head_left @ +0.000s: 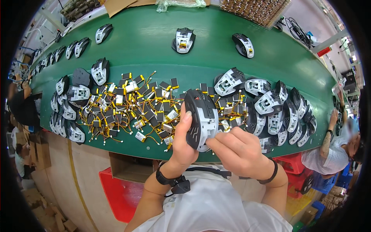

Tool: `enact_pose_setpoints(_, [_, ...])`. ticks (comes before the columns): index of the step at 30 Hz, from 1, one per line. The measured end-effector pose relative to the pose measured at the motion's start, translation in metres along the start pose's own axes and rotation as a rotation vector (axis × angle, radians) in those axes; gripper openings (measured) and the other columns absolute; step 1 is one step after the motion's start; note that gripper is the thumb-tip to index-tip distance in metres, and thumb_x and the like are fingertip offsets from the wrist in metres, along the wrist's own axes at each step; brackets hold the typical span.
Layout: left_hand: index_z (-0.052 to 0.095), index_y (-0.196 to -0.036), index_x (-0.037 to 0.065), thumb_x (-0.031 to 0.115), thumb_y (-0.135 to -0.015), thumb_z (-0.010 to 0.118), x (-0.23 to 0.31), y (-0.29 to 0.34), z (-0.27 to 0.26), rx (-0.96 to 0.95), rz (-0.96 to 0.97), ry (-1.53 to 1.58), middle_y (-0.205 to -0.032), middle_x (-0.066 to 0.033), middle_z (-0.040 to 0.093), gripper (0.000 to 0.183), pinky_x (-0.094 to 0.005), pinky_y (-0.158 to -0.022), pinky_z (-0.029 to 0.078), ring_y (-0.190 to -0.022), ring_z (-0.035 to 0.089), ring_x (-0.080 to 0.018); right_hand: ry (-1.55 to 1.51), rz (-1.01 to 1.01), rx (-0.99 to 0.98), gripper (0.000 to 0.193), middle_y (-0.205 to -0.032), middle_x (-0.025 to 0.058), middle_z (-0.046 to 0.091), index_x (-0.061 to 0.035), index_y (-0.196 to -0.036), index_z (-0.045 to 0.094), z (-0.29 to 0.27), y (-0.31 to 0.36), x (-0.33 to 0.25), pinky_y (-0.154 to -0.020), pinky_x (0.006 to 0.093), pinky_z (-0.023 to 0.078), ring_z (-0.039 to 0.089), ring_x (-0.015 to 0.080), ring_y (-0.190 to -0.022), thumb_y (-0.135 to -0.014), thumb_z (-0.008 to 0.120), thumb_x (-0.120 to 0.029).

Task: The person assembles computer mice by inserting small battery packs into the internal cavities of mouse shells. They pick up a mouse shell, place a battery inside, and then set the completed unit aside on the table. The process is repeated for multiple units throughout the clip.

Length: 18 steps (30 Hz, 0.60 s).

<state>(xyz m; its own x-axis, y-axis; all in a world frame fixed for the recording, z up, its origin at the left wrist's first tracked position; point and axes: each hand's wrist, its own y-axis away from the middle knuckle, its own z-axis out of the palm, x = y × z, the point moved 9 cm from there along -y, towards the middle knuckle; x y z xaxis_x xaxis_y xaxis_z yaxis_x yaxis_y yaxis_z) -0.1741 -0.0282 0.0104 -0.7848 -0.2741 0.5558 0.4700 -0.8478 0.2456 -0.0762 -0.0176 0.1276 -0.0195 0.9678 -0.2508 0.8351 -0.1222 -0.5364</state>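
Left hand (181,145) grips an upright black-and-white computer mouse shell (201,118) above the green table (154,46), while the right hand (237,150) pinches its lower right edge.

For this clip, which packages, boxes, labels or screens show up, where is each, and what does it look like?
Cardboard box: under the table's near edge, open, brown.
Red crate: below that box, rectangular.
Cardboard sheet: far edge of the green table, flat, brown.
Clear plastic bag: beside that sheet, crumpled.
Cardboard pieces: on the floor at left, brown.
Red crates: lower right, near a seated person.
No screens; labels too small to tell.
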Motion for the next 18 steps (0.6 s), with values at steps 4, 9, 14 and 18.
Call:
enact_pose_setpoints(4, [0.057,-0.116,0.004,0.040,-0.098,0.035,-0.004,-0.002,-0.003,0.086,-0.014,0.028,-0.098,-0.0106,0.068,0.046,-0.0347,-0.072,0.055,-0.081,0.067,-0.0216,0.010,0.005,0.012,0.042,-0.088,0.0066,0.060,0.0041,-0.099,0.067,0.000,-0.001,0.003,-0.048,0.0268,0.043,0.053,0.0159,-0.062,-0.058,0.065,-0.007])
enact_pose_setpoints(9, [0.055,-0.119,0.004,0.039,-0.097,0.035,-0.004,-0.001,0.000,0.073,0.022,0.016,-0.098,-0.0114,0.066,0.046,-0.0350,-0.069,0.055,-0.079,0.066,-0.0223,0.043,0.108,0.088,0.033,-0.083,0.0064,0.058,0.0030,-0.096,0.066,0.007,0.012,0.000,-0.044,0.0258,0.040,0.052,0.0145,-0.057,-0.064,0.066,-0.002])
enact_pose_setpoints(14, [0.047,-0.130,0.005,0.040,-0.095,0.035,0.007,0.005,0.010,0.025,0.162,-0.145,-0.106,-0.0115,0.061,0.050,-0.0338,-0.073,0.053,-0.085,0.064,-0.0211,0.074,0.122,0.095,0.029,-0.079,0.0054,0.055,0.0024,-0.096,0.065,0.010,0.017,-0.001,-0.042,0.0257,0.038,0.052,0.0140,-0.055,-0.067,0.067,0.000])
enact_pose_setpoints(18, [0.045,-0.132,0.005,0.046,-0.095,0.033,0.004,-0.002,0.004,-0.060,0.132,-0.137,-0.113,-0.0172,0.062,0.056,-0.0354,-0.072,0.054,-0.083,0.065,-0.0249,-0.012,0.204,0.158,0.031,-0.080,0.0060,0.059,0.0013,-0.098,0.065,0.015,0.025,0.001,-0.045,0.0258,0.043,0.057,0.0169,-0.057,-0.067,0.070,0.001])
